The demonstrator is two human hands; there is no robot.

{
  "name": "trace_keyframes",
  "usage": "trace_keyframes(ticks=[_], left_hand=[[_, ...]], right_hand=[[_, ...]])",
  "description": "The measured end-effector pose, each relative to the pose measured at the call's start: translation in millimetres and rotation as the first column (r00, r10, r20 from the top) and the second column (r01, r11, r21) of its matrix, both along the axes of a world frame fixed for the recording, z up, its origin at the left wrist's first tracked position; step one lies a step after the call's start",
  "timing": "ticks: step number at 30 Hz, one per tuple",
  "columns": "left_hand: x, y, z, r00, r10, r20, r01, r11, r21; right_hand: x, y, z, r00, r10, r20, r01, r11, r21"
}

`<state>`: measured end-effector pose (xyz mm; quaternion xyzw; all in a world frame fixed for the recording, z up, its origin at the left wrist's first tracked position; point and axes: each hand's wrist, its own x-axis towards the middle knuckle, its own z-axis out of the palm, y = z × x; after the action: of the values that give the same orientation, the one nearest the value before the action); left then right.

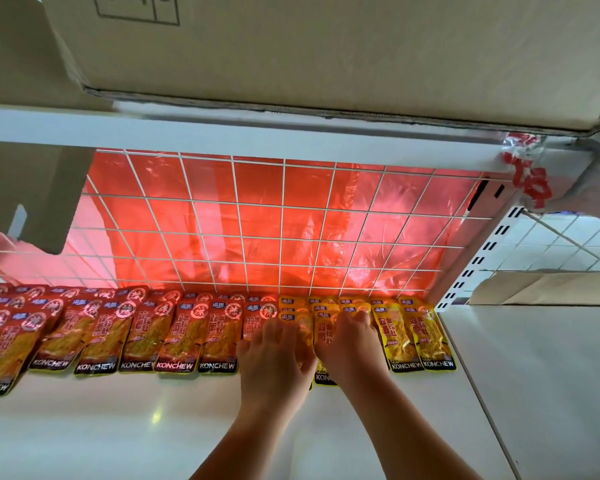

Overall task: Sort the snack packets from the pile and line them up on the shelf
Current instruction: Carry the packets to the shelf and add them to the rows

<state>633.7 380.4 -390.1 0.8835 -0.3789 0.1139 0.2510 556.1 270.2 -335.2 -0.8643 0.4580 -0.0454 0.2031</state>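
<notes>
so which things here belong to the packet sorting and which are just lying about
Job: red packets, yellow packets, shelf, left hand, right hand.
Lying about: cardboard box overhead, red plastic sheet, wire grid, loose cardboard at right.

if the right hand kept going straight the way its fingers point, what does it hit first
Probably the back rows of yellow foil snack packets just past the fingertips of the right hand, then the white wire grid panel behind them; depth unclear.

shop — slotted shelving (478, 261), branded packets (184, 336)
</notes>
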Motion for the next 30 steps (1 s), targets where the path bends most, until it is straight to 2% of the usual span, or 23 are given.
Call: trace_keyframes(ticks=[6, 16, 30], left_hand=[[0.3, -0.8, -1.7, 1.0, 0.0, -0.006, 0.0, 1.0, 0.012], [1.3, -1.4, -3.6, 1.0, 0.001, -0.005, -0.001, 1.0, 0.019], [-0.2, -1.2, -4.1, 1.0, 0.023, 0.006, -0.023, 1.0, -0.015]], right_hand=[[-2.6, -1.4, -2.9, 0.995, 0.095, -0.005, -0.095, 0.992, -0.079], [-7.1, 1.5, -0.5, 0.994, 0.113, -0.009, -0.113, 0.992, -0.048], [-14.7, -1.0, -5.4, 0.986, 0.167, 0.003, -0.166, 0.982, -0.09]])
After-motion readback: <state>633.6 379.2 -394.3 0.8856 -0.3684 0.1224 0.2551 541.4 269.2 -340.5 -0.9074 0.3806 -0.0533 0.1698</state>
